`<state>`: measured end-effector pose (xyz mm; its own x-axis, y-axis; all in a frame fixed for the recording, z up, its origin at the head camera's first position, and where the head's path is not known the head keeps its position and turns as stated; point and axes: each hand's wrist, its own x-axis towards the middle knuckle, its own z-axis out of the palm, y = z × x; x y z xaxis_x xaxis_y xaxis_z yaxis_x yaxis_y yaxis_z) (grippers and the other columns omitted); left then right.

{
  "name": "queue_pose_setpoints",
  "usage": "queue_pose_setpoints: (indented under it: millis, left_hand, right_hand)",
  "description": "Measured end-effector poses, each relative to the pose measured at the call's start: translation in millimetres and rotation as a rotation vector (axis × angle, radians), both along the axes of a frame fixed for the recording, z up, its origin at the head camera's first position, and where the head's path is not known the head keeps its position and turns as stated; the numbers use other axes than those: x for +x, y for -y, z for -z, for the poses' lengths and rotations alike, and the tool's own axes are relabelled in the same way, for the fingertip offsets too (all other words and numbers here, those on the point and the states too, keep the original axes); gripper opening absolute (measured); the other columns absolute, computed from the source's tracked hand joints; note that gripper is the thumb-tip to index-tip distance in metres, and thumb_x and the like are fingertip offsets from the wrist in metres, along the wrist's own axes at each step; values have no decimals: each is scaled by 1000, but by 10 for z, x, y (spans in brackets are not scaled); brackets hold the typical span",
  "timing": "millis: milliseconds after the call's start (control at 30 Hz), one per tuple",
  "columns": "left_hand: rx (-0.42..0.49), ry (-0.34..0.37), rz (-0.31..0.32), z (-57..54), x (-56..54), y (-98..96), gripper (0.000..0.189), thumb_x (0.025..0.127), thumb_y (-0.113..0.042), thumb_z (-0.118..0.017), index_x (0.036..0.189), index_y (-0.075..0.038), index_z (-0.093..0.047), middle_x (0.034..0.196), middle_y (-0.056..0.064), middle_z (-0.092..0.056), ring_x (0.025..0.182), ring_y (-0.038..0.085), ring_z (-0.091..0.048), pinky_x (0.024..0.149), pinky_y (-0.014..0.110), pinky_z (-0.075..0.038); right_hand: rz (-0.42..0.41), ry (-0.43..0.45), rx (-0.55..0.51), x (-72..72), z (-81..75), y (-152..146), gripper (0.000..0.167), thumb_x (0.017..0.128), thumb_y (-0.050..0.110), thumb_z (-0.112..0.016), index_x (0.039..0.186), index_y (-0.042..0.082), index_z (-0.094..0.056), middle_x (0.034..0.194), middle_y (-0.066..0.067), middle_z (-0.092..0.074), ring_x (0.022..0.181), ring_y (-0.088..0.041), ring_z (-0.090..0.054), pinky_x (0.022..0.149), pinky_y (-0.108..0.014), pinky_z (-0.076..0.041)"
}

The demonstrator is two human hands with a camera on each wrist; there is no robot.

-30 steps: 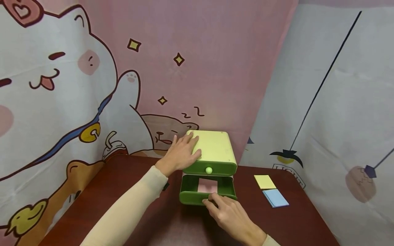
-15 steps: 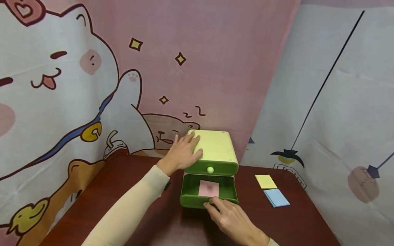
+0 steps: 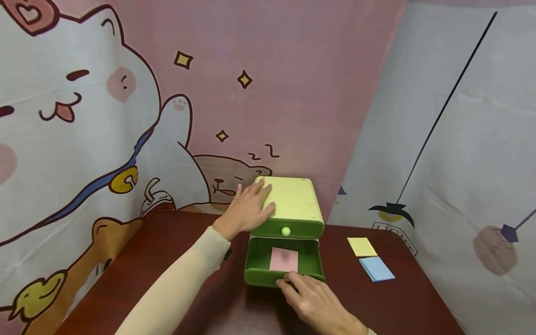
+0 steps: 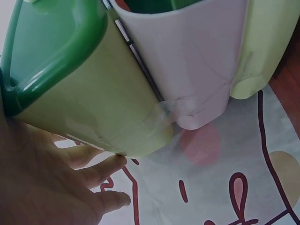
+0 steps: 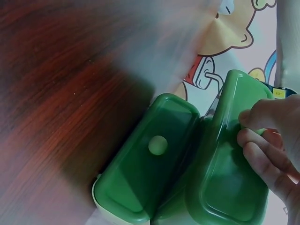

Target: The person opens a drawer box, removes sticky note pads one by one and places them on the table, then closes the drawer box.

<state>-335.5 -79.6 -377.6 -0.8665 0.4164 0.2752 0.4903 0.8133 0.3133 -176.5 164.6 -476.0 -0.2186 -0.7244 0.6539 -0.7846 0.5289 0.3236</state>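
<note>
A small desktop drawer cabinet (image 3: 293,197) with a pale yellow top stands against the back of the table. My left hand (image 3: 247,207) rests on its top left edge, fingers spread. My right hand (image 3: 310,298) pinches the knob (image 5: 260,131) of the green middle drawer (image 3: 260,278), which is pulled out. Inside it lies a pink pad of paper (image 3: 284,259). Above, the top drawer (image 3: 307,228) is closed, with a round light green knob (image 3: 286,231). The right wrist view shows the closed bottom drawer (image 5: 140,178) below, hidden in the head view.
Right of the cabinet, a yellow paper pad (image 3: 362,247) and a blue one (image 3: 377,269) lie on the dark red-brown table (image 3: 176,260). A cartoon-printed curtain (image 3: 293,93) hangs directly behind the table.
The middle drawer has slid a little further out toward me, with my right hand moving along with it. More of the pink pad shows. My left hand stays on the cabinet.
</note>
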Motion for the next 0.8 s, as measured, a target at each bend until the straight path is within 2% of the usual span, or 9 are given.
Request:
queue_pose_setpoints:
  millis: [467, 800]
  left_hand:
    - [-17, 4, -3, -24, 1, -40, 78, 118, -57, -37, 185, -18, -38, 196, 14, -25, 179, 43, -33, 147, 75, -8]
    - [-13, 16, -13, 1, -4, -14, 78, 117, -58, -36, 185, -19, -37, 196, 13, -24, 180, 43, -31, 148, 74, -6]
  right_hand:
    - [-22, -92, -4, 47, -17, -14, 43, 125, 12, -43, 116, 6, -85, 103, -2, -72, 70, -10, -61, 62, -17, -55]
    - [-58, -49, -28, 82, 3, -10, 43, 126, 16, -45, 113, 10, -85, 101, 1, -71, 67, -6, -54, 61, -12, -50]
